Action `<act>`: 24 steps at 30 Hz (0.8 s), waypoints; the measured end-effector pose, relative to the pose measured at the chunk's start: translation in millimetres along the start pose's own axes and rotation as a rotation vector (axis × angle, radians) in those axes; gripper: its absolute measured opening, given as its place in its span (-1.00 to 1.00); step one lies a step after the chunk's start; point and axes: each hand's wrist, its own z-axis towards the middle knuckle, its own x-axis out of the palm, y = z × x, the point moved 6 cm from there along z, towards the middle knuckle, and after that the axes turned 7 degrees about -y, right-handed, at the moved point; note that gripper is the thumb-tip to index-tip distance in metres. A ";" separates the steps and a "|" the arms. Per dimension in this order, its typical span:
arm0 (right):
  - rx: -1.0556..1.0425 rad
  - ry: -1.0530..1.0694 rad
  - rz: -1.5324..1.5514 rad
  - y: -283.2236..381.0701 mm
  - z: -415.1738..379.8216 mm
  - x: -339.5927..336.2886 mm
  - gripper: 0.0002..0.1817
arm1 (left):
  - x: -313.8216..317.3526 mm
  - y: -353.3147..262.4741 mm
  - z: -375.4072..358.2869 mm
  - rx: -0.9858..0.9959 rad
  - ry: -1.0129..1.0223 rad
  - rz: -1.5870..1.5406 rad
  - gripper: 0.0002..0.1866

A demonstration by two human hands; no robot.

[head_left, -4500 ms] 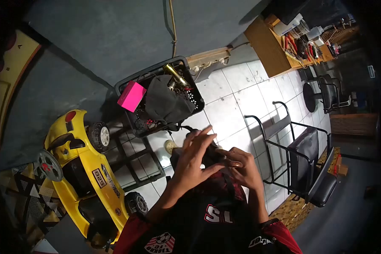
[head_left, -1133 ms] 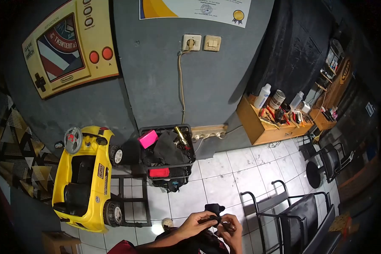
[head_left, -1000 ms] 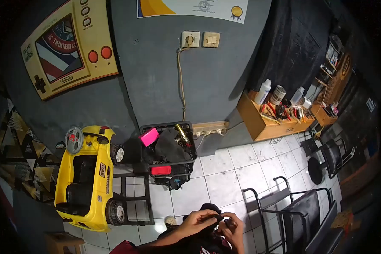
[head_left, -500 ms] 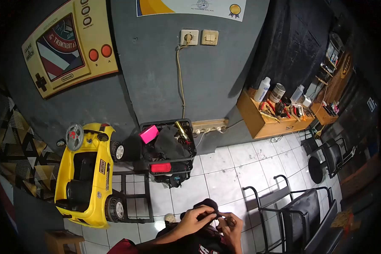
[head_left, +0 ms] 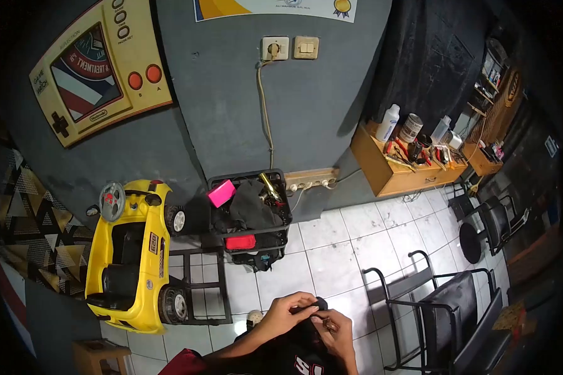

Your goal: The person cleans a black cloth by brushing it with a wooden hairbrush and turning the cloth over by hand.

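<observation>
My left hand (head_left: 289, 314) is closed around a small dark item (head_left: 319, 304) at the bottom centre, fingertips pressed together at its edge. Close beside it on the right, my right hand (head_left: 335, 331) has its fingers curled, with a small brownish metallic object (head_left: 329, 324) showing between them. Its exact shape is too small to make out. Both hands are held in front of the dark shirt (head_left: 281, 357) with red and white lettering.
A yellow toy car (head_left: 135, 262) stands at the left, beside a black metal frame (head_left: 224, 284). A black crate (head_left: 280, 232) sits against the wall. A black chair (head_left: 450, 306) is at the right, below a wooden counter (head_left: 394, 182) with bottles and tools.
The view has shifted slightly. My left hand has moved a little left and up across the dark item, and my right hand has turned, its fingers more curled.
</observation>
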 end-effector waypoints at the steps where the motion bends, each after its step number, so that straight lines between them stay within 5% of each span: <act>1: 0.015 -0.017 -0.017 1.2 0.1 -1.6 -0.87 | 1.0 -2.5 0.1 -0.039 0.007 -0.008 -0.76; 17: -0.003 -0.205 -0.037 2.9 -1.6 -13.4 -0.81 | 6.1 3.6 -2.8 -0.165 0.025 -0.148 -0.82; 24: 0.091 -0.188 -0.036 -2.9 -1.7 -11.1 -0.83 | 6.1 -2.7 -2.7 -0.043 0.058 0.013 -0.81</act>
